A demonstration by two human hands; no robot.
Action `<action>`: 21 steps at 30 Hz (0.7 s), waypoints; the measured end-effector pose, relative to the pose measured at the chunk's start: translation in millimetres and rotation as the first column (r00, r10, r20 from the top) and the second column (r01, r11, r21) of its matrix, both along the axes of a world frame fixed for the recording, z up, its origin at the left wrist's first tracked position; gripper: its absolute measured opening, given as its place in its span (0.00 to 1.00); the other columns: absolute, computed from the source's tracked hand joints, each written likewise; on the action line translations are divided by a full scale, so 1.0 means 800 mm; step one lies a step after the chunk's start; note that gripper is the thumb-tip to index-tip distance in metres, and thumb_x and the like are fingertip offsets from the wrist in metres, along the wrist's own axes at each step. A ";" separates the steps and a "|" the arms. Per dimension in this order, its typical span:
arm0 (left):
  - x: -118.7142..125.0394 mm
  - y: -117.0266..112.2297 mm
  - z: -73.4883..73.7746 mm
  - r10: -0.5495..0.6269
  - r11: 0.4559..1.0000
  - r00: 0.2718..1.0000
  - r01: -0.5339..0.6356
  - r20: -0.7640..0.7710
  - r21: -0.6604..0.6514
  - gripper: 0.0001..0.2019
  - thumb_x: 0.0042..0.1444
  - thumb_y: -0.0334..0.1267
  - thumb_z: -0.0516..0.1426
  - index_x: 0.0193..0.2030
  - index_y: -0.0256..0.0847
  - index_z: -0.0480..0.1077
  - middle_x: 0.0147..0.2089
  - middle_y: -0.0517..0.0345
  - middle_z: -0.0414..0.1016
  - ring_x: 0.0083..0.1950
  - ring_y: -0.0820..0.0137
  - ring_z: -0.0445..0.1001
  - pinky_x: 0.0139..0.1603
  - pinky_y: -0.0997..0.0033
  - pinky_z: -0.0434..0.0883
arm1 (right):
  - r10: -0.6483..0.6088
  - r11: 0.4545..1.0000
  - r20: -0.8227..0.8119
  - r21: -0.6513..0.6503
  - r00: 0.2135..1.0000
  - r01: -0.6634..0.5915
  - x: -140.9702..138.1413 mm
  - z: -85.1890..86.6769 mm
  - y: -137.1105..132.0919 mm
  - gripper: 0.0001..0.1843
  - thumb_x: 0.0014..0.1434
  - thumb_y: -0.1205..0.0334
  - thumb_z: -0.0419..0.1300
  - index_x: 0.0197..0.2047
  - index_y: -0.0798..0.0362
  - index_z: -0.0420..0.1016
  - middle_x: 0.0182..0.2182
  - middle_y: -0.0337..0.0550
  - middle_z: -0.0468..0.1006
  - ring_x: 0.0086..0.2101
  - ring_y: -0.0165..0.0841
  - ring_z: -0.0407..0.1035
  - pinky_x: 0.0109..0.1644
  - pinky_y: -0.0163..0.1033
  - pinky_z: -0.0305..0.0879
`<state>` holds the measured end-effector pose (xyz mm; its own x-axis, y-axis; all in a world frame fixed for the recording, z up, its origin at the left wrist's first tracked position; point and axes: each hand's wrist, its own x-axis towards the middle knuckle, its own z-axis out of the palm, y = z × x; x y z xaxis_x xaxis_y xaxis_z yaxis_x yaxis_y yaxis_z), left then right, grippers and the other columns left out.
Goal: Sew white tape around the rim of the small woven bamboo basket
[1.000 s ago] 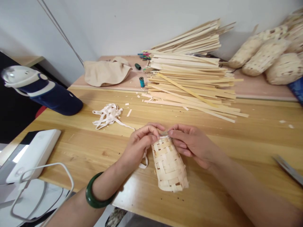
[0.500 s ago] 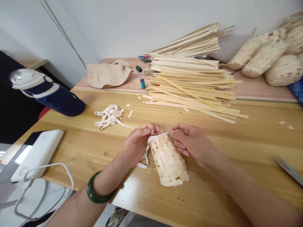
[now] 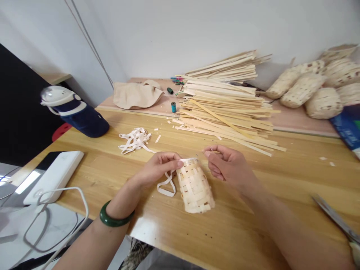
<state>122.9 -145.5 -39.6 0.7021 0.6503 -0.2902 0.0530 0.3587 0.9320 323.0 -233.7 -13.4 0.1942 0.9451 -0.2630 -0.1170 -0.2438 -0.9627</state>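
Observation:
A small basket (image 3: 195, 185) woven of pale strips lies on its side on the wooden table (image 3: 295, 168) in front of me. My left hand (image 3: 159, 168), with a green bangle on the wrist, pinches the white ribbon (image 3: 166, 184) against the basket's rim. The ribbon loops down to the left of the basket. My right hand (image 3: 229, 165) is just right of the rim, fingers closed in a pinch on something thin, perhaps a needle; I cannot make it out.
A big pile of flat strips (image 3: 227, 108) lies behind. Finished baskets (image 3: 306, 92) sit at the back right. A ribbon tangle (image 3: 135, 139), a dark blue bottle (image 3: 77, 114), a white power bank (image 3: 54, 176), thread spools (image 3: 173, 107), beige cloth (image 3: 136, 94) and scissors (image 3: 336, 221) lie around.
My right hand has drawn a little up and right, away from the basket rim. The left hand stays on the ribbon at the rim. The camera has tilted.

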 end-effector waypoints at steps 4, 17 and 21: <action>-0.008 -0.001 0.014 0.135 0.991 0.985 -0.134 0.111 -0.024 0.07 0.48 0.39 0.61 0.26 0.38 0.71 0.25 0.60 0.71 0.26 0.72 0.70 0.27 0.73 0.69 | -0.073 0.997 0.076 0.025 0.994 0.071 0.027 0.008 0.005 0.16 0.51 0.52 0.65 0.36 0.57 0.74 0.17 0.28 0.55 0.19 0.22 0.49 0.23 0.33 0.43; -0.050 -0.079 0.027 0.408 0.910 0.823 -0.331 0.395 -0.249 0.09 0.49 0.40 0.57 0.21 0.42 0.67 0.27 0.59 0.71 0.42 0.61 0.77 0.59 0.53 0.70 | -0.129 0.988 0.165 -0.064 0.978 0.141 0.122 -0.004 0.000 0.09 0.52 0.57 0.68 0.32 0.53 0.76 0.18 0.33 0.55 0.18 0.22 0.51 0.26 0.46 0.36; -0.058 -0.094 0.029 0.449 0.886 0.788 -0.452 0.420 -0.099 0.09 0.49 0.37 0.58 0.20 0.41 0.67 0.32 0.56 0.72 0.50 0.60 0.75 0.60 0.57 0.68 | -0.216 0.972 0.271 -0.033 0.938 0.233 0.152 -0.012 -0.017 0.14 0.51 0.49 0.68 0.26 0.51 0.76 0.16 0.32 0.51 0.15 0.21 0.46 0.26 0.48 0.33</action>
